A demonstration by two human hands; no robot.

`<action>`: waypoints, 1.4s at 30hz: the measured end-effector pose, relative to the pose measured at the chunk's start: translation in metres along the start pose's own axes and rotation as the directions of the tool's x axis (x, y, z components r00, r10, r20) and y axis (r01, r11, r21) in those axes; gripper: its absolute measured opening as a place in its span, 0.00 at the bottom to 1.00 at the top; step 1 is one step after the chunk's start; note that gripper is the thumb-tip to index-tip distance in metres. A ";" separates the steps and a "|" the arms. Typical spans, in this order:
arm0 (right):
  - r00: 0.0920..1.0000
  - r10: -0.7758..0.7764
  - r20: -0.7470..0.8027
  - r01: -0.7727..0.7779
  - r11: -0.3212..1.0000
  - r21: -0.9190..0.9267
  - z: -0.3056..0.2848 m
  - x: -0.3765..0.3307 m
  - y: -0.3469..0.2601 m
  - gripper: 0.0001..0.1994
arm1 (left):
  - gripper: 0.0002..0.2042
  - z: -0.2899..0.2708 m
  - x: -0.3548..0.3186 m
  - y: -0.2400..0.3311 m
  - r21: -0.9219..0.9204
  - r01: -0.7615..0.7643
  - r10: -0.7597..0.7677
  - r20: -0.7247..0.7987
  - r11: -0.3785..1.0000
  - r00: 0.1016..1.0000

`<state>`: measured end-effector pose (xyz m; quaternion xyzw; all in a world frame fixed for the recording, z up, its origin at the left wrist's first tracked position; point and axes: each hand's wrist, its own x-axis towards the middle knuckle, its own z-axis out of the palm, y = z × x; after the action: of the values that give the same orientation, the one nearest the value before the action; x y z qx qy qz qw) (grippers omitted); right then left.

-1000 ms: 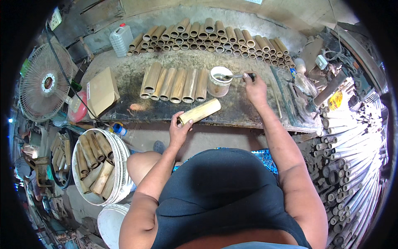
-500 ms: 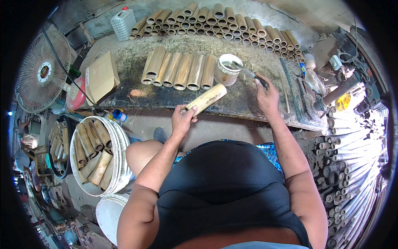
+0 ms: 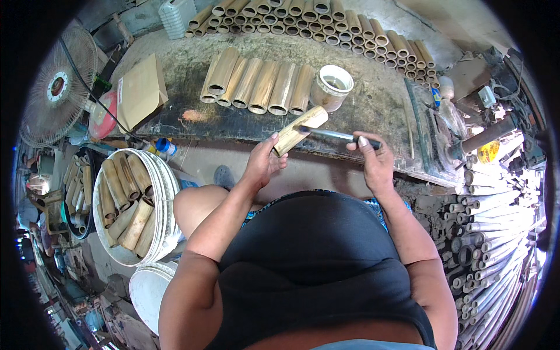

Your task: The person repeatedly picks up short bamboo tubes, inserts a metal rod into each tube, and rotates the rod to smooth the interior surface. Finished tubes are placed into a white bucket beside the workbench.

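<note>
My left hand (image 3: 267, 160) grips the near end of a pale bamboo tube (image 3: 309, 123), which slants up to the right over the table's front edge. In my right hand (image 3: 375, 160) is a brush (image 3: 335, 135) with a dark handle and a metal shank. Its dark tip rests on the side of the tube. Just beyond the tube stands a white tub (image 3: 333, 87) with liquid in it. Left of the tub, several bamboo tubes (image 3: 263, 86) lie side by side on the worktable (image 3: 373, 125), with one on top at the left end.
Many bamboo tubes (image 3: 315, 26) are stacked along the wall behind the table. On the left are a fan (image 3: 57, 87), a folded cardboard piece (image 3: 140, 90) and a white bucket (image 3: 170, 204) full of tubes. Long poles (image 3: 496, 256) are piled at the right.
The brush has come out of the tub and over to the bamboo tube, its tip now on the surface. My right hand has moved down and nearer me. The view has shifted slightly.
</note>
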<state>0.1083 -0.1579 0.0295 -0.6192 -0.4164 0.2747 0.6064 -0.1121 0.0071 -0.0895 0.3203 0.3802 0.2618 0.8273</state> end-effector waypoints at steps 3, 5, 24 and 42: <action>0.999 0.020 0.049 -0.022 0.999 0.035 0.010 -0.006 0.003 0.12 | 0.23 0.001 0.000 -0.001 -0.005 -0.012 0.012 -0.004 1.000 1.000; 0.997 0.040 0.069 -0.042 0.999 0.019 0.014 -0.008 0.004 0.12 | 0.23 0.001 0.000 -0.001 -0.005 -0.013 0.013 -0.009 1.000 1.000; 0.984 -0.019 -0.178 -0.013 0.984 -0.177 -0.011 0.012 0.018 0.13 | 0.25 0.000 -0.001 0.000 -0.011 -0.009 0.009 0.016 1.000 1.000; 0.981 -0.167 0.102 0.188 0.952 -0.242 0.018 -0.015 0.009 0.10 | 0.23 0.001 -0.001 0.001 -0.033 0.003 -0.004 -0.029 0.999 1.000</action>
<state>0.0875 -0.1601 0.0163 -0.6394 -0.5257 0.1888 0.5284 -0.1121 0.0072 -0.0878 0.3021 0.3886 0.2711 0.8272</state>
